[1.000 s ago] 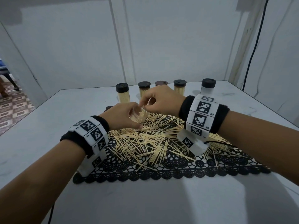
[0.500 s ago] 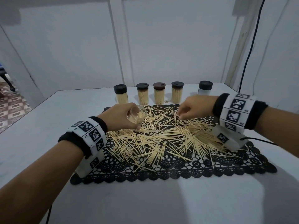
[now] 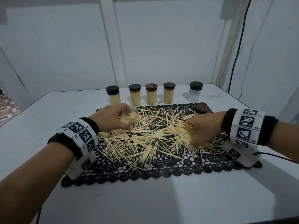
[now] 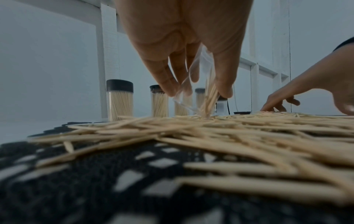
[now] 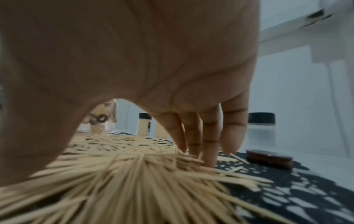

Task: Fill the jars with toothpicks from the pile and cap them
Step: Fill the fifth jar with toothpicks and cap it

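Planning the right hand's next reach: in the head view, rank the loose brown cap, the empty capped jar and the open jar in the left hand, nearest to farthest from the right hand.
From the right hand:
1. Loose brown cap, on the mat just behind it.
2. Empty capped jar, at the back right, beyond the cap.
3. Open jar, across the pile in the left hand.

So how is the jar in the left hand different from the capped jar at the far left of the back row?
The jar in the left hand has no cap; the far-left jar wears a black one. The held jar is tilted and only partly filled; the far-left jar stands upright on the table, packed with toothpicks. Both are clear jars with toothpicks inside.
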Demonstrator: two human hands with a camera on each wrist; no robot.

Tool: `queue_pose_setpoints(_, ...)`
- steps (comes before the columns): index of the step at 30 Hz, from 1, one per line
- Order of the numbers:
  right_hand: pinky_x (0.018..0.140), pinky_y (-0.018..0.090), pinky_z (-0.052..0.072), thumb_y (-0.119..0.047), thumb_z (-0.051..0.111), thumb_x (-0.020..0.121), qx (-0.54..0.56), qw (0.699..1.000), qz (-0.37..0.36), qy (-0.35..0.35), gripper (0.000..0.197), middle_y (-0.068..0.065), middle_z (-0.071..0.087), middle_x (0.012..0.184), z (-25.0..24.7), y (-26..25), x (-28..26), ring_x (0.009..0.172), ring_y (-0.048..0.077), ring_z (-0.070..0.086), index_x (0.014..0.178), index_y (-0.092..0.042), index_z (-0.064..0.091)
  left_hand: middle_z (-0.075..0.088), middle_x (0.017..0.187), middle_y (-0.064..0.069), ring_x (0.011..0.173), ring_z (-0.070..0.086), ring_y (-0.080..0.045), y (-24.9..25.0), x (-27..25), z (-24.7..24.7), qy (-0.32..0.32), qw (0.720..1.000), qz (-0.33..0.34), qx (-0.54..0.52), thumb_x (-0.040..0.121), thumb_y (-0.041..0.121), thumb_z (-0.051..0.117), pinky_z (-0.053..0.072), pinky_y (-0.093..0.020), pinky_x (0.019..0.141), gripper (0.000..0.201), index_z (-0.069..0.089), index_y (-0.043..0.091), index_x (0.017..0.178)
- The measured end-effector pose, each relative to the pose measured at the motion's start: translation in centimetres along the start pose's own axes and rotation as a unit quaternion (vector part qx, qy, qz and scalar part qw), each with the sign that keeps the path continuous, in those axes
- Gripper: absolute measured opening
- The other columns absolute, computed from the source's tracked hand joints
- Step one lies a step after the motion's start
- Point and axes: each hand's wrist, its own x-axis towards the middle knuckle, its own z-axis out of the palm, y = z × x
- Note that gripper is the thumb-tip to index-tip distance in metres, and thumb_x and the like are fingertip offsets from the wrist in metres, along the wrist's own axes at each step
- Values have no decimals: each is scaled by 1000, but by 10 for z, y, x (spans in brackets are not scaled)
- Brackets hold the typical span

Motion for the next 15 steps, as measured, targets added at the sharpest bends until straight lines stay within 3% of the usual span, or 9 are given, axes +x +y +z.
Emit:
queue_pose_setpoints(3,75,30,52,-70,65,61,14,1000,3,16,67,0,59,91,3,-6,2,81,16,56,95,-14,49,60,107,5,94,54,-13,1,0,0,0,1000,-2,8,72,41,76,39,-19,74,55,53,20,118)
queue_pose_setpoints(7,74,28,52,-51,67,76,45,998,9,31,46,4,64,94,1,-9,2,82,18,60,99,-13,58,60,106,4,93,53,-13,0,0,0,-1,1000,-1,11,73,40,76,35,-10,73,54,53,19,118)
queue_pose_setpoints(13,77,34,47,-33,63,84,49,995,22,81,39,15,64,103,-1,-15,10,78,20,52,107,-2,61,60,106,4,94,54,-14,2,-2,-1,0,1000,-3,6,73,38,77,40,-20,77,54,53,18,117)
queue_pose_setpoints(15,70,27,41,-31,63,85,38,995,10,92,32,9,61,94,-3,-19,12,76,17,49,101,-4,62,60,105,4,93,54,-13,2,-2,-1,-1,1000,-4,5,73,38,76,39,-16,76,53,53,18,117)
